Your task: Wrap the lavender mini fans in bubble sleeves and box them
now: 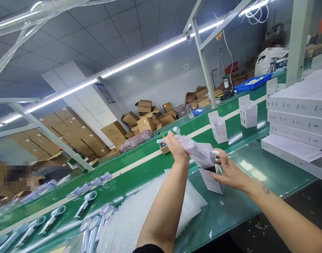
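My left hand (177, 147) is closed around a pale purple item in bubble wrap (199, 151), its kind hidden by the wrap. The lower end of the item is at the mouth of an open white box (212, 182), tilted on the bench. My right hand (227, 169) grips the rim of that box, with its thumb on the front wall and its fingertips close to the wrapped item. A stack of clear bubble bags (140, 214) lies beside my left forearm. Several handheld fans (88, 202) rest to the left of it.
Two open white boxes (218, 130) stand on the green conveyor (140, 165). White flat boxes (295, 119) are stacked at right. Purple parts (96, 181) lie along the belt. A blue tray (253, 82) sits farther back. Co-workers sit at far left and far right.
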Demonstrator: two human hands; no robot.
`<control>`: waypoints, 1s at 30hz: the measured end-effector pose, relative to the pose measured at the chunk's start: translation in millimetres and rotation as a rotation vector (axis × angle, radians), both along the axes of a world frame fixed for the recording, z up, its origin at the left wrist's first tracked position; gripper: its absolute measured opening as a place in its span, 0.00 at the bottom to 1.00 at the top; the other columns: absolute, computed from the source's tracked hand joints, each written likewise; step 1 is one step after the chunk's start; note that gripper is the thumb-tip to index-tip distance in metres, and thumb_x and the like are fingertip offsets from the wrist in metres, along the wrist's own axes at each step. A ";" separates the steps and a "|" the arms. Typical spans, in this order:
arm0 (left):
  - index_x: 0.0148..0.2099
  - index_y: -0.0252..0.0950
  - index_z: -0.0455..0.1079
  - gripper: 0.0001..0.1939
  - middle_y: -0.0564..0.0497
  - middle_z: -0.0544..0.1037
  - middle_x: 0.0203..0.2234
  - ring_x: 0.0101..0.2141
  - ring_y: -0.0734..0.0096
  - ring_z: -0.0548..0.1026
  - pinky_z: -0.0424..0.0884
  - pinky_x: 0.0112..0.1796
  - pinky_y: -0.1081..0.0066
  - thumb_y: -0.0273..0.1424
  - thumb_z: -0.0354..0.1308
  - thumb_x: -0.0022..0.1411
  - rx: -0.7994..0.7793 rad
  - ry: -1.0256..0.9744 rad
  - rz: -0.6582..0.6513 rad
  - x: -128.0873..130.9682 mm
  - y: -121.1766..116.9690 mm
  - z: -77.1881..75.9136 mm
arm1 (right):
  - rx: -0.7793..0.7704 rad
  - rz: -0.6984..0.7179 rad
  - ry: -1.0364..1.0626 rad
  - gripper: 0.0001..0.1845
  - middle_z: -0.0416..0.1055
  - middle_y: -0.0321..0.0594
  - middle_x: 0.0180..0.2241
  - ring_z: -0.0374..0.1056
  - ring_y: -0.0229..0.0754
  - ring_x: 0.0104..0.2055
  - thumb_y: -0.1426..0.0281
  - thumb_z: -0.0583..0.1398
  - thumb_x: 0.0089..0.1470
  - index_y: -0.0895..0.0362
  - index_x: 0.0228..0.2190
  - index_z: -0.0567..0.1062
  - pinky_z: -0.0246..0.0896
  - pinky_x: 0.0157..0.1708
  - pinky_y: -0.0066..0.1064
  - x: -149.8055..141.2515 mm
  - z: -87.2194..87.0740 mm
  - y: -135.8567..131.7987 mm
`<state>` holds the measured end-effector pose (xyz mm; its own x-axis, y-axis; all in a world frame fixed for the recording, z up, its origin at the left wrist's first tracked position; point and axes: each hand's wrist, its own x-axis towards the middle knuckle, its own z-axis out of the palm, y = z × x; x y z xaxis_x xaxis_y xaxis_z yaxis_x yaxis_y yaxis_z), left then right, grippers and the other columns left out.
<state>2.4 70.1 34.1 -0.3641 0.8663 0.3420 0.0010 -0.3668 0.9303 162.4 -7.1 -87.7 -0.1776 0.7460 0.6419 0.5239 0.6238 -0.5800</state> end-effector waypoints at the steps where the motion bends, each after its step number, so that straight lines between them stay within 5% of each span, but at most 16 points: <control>1: 0.43 0.36 0.62 0.18 0.49 0.67 0.35 0.41 0.69 0.68 0.64 0.41 0.72 0.43 0.39 0.65 0.091 0.017 0.045 5.0 -6.8 -1.8 | -0.019 -0.006 0.003 0.34 0.47 0.48 0.57 0.55 0.51 0.56 0.68 0.60 0.47 0.50 0.53 0.51 0.60 0.50 0.46 -1.6 0.2 0.9; 5: 0.51 0.36 0.62 0.24 0.43 0.66 0.45 0.47 0.61 0.65 0.60 0.48 0.66 0.46 0.52 0.58 0.450 0.321 -0.039 13.4 -38.1 -17.6 | -0.055 0.002 0.054 0.26 0.53 0.46 0.53 0.60 0.49 0.52 0.68 0.59 0.47 0.51 0.49 0.60 0.63 0.48 0.43 -6.0 1.7 3.7; 9: 0.43 0.37 0.70 0.26 0.40 0.70 0.41 0.46 0.52 0.65 0.59 0.49 0.61 0.43 0.68 0.41 0.403 0.740 -0.299 10.7 -59.7 -24.2 | -0.050 0.035 0.114 0.29 0.56 0.46 0.53 0.55 0.52 0.56 0.67 0.60 0.47 0.51 0.50 0.58 0.56 0.53 0.47 -2.8 4.5 5.8; 13: 0.39 0.38 0.72 0.15 0.45 0.74 0.31 0.37 0.57 0.69 0.62 0.42 0.67 0.40 0.64 0.49 0.283 0.820 -0.379 8.3 -56.2 -8.8 | -0.367 0.148 0.184 0.30 0.64 0.44 0.44 0.67 0.49 0.45 0.63 0.62 0.46 0.52 0.47 0.53 0.66 0.43 0.45 10.3 4.4 4.8; 16: 0.43 0.40 0.71 0.14 0.49 0.75 0.30 0.33 0.63 0.71 0.63 0.37 0.70 0.37 0.61 0.53 0.276 0.861 -0.390 5.5 -45.1 -8.8 | -0.446 0.146 0.211 0.32 0.66 0.43 0.42 0.69 0.49 0.43 0.61 0.64 0.43 0.51 0.44 0.51 0.67 0.43 0.46 18.0 2.3 3.5; 21: 0.36 0.38 0.74 0.06 0.46 0.75 0.30 0.37 0.60 0.70 0.62 0.42 0.63 0.32 0.56 0.58 0.465 1.441 -0.528 0.6 -46.2 -46.1 | -0.440 0.124 0.157 0.35 0.66 0.45 0.44 0.67 0.50 0.46 0.61 0.65 0.42 0.50 0.45 0.50 0.65 0.47 0.46 22.3 -4.1 3.4; 25: 0.34 0.38 0.74 0.16 0.44 0.75 0.37 0.54 0.46 0.59 0.45 0.54 0.45 0.45 0.55 0.57 0.666 1.641 -0.445 -0.2 -62.9 -66.1 | -0.396 0.171 0.034 0.41 0.62 0.51 0.51 0.64 0.53 0.51 0.60 0.65 0.43 0.51 0.50 0.45 0.64 0.48 0.47 22.5 -12.6 -1.8; 27: 0.38 0.39 0.74 0.20 0.45 0.76 0.36 0.55 0.44 0.56 0.40 0.55 0.43 0.50 0.57 0.53 0.671 1.648 -0.481 -3.9 -72.8 -61.4 | -0.392 0.170 0.017 0.41 0.60 0.53 0.52 0.64 0.53 0.51 0.59 0.65 0.43 0.50 0.50 0.45 0.65 0.46 0.46 22.7 -12.6 -2.6; 30: 0.44 0.42 0.73 0.21 0.45 0.77 0.35 0.56 0.46 0.56 0.40 0.56 0.45 0.47 0.61 0.51 0.560 1.441 -0.469 -28.8 -91.9 -32.4 | -0.377 0.122 0.006 0.40 0.62 0.52 0.51 0.65 0.53 0.49 0.58 0.65 0.41 0.49 0.49 0.47 0.68 0.42 0.42 24.8 0.3 14.0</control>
